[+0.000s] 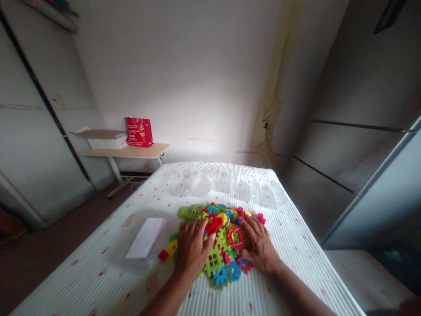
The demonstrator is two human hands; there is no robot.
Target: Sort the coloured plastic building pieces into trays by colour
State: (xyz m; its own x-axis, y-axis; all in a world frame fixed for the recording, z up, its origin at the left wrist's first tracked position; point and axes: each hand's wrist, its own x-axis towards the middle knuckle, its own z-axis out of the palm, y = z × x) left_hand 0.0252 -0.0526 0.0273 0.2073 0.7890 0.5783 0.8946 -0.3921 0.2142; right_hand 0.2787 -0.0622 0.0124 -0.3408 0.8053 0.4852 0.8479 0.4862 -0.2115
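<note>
My left hand (192,245) and right hand (259,243), fingers spread wide, rest against opposite sides of the interlocking plastic blocks (214,260) heaped on the ribbed cover (276,292), seemingly containing loose pieces; clear plastic trays (225,181) stand beyond, apparently within reach.

A person's left hand (193,245) and right hand (258,245), both bare, have slim fingers (251,227); behind the fingers, the wrists (278,267) narrow slightly, then widen into bare, rounded forearms (168,290).
</note>
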